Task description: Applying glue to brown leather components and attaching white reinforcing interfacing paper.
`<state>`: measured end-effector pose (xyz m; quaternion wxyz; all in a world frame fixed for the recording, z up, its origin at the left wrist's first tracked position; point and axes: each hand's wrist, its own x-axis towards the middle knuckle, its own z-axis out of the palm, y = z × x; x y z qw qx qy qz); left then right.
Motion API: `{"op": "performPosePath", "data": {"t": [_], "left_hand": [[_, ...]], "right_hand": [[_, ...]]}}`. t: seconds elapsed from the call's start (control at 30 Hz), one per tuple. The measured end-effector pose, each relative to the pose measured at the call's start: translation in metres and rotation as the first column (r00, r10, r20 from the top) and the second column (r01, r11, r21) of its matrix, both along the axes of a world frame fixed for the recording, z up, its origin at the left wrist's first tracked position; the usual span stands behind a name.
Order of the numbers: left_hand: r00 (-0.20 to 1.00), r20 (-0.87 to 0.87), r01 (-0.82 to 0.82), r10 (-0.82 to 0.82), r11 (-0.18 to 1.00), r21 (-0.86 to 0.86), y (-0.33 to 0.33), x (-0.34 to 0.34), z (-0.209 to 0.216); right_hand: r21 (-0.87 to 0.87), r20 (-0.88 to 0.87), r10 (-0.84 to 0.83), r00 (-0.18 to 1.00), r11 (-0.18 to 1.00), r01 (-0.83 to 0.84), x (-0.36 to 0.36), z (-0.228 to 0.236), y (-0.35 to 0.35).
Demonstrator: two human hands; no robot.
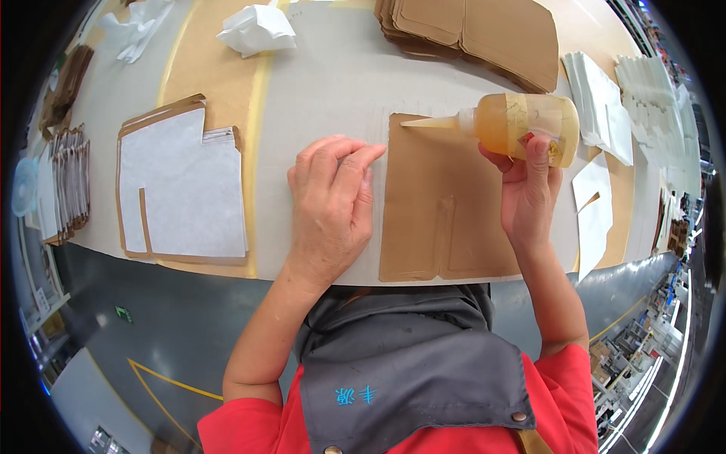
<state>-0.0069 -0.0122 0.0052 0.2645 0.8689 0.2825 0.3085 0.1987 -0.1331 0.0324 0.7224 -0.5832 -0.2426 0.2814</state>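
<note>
Two hands busy: right hand [529, 200] wrapped round the amber bottle [505, 121], upper right, red-marked label [525, 138] showing; left hand [331, 198], fingers loosely curled, any contents hidden, beside the brown panel [412, 189]. Blue characters [366, 394] mark the apron [439, 371].

A factory workshop: yellow lines [178, 380] mark the grey floor [198, 321]. Brown panels [507, 34] lie stacked on the desk [325, 83].

A bottle [522, 125] in the right hand [533, 189] is showing amber, a panel [446, 189] beside the left hand [333, 200] brown, a sheet [189, 189] left of both hands white.
</note>
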Motion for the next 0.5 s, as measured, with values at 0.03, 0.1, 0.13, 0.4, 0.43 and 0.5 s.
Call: {"op": "performPosePath", "data": {"t": [0.03,0.1,0.13,0.4,0.43,0.5], "left_hand": [[1.0,0.0,-0.004,0.004,1.0,0.0,0.0,0.0,0.0],[1.0,0.002,0.002,-0.002,1.0,-0.004,0.0,0.001,0.0],[1.0,0.006,0.004,-0.004,1.0,0.001,0.001,0.001,0.0],[1.0,0.01,0.003,-0.004,1.0,0.014,0.001,0.0,-0.001],[1.0,0.013,0.004,-0.005,1.0,0.015,0.001,0.0,-0.002],[1.0,0.012,0.001,-0.001,1.0,0.022,0.0,0.0,-0.002]], "right_hand": [[-0.005,-0.001,-0.001,1.0,1.0,0.001,0.001,-0.001,0.001],[-0.016,-0.011,-0.006,1.0,1.0,0.006,0.003,-0.004,-0.001],[-0.017,-0.012,-0.006,1.0,1.0,0.006,0.004,-0.004,-0.003],[-0.078,-0.049,0.058,0.997,0.995,-0.061,-0.007,0.001,-0.024],[-0.078,-0.049,0.056,0.997,0.995,-0.06,-0.008,0.001,-0.029],[-0.161,0.001,0.151,0.989,0.976,-0.149,-0.011,0.0,-0.038]]}}
